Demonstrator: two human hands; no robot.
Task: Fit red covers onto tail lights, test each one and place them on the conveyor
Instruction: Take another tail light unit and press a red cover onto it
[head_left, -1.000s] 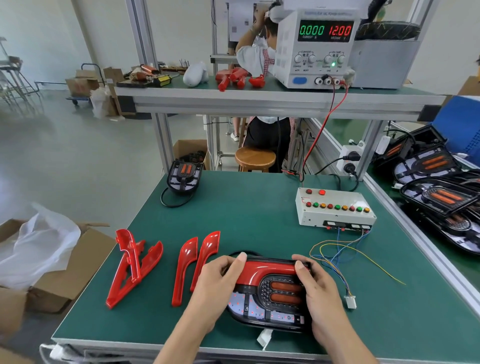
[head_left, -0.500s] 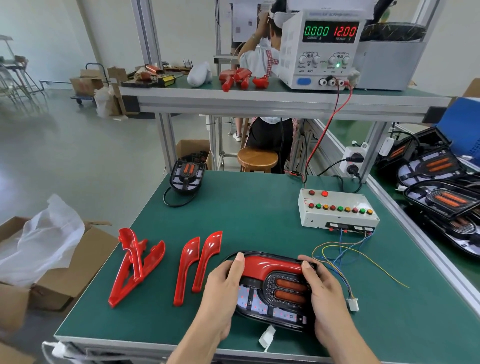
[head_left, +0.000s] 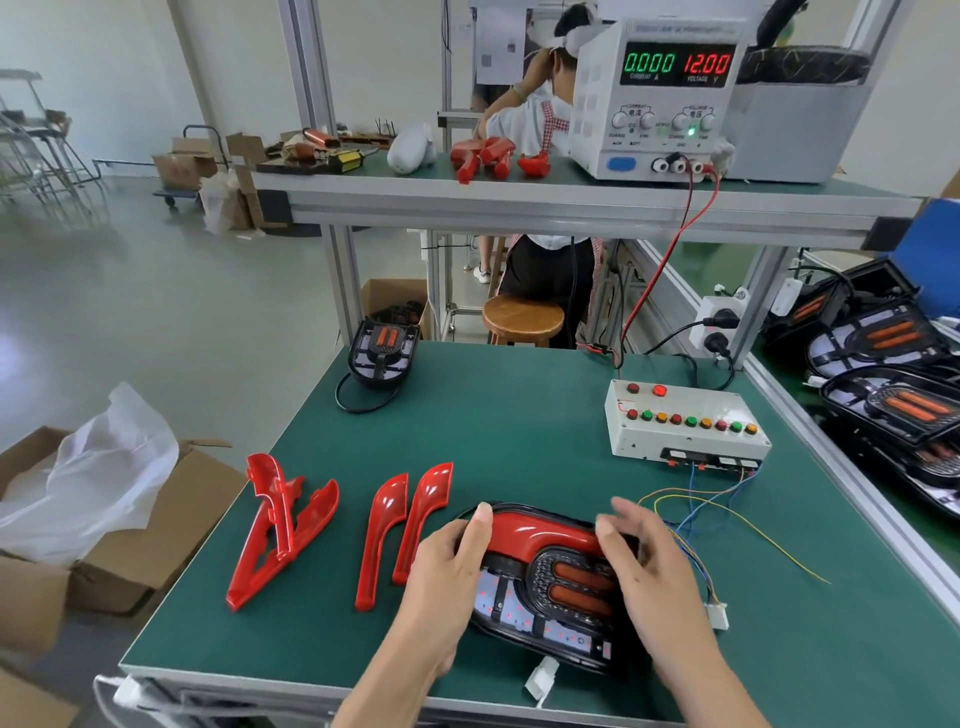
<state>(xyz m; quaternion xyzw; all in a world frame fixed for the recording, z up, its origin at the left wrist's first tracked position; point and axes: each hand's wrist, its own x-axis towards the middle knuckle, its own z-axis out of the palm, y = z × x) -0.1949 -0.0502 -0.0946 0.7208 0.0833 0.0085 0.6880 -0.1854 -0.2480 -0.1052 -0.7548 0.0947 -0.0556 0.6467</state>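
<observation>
The tail light (head_left: 550, 587) lies flat on the green desk (head_left: 519, 441), at the near edge, between both hands. A red cover (head_left: 540, 532) sits along its far upper edge.

Left hand (head_left: 447, 577): it rests on the left end of the tail light. The thumb is extended and presses on the left end of the red cover. The remaining fingers curl around the left side of the housing.

Right hand (head_left: 660, 566): it lies over the right end of the tail light. The fingers (head_left: 618, 525) are fairly straight and spread, with the tips at the right end of the red cover. Motion blur prevents a clear reading of contact.

Left of the left-hand fingers, two spare red covers (head_left: 405, 530) lie side by side on the desk. Further left is a second group of red covers (head_left: 280, 530), leaning together.

Beyond the right-hand fingers, a white test box (head_left: 685, 421) with a row of coloured buttons stands on the desk. Thin coloured wires (head_left: 696, 499) run from it toward the right hand, ending at a white connector (head_left: 719, 616) just right of the wrist. A second white connector (head_left: 540, 678) lies at the near edge of the tail light.

At the far left desk corner lies another tail light (head_left: 382, 353), without a cover. On the shelf above, a power supply (head_left: 660, 98) displays 0.000 and 12.00.
</observation>
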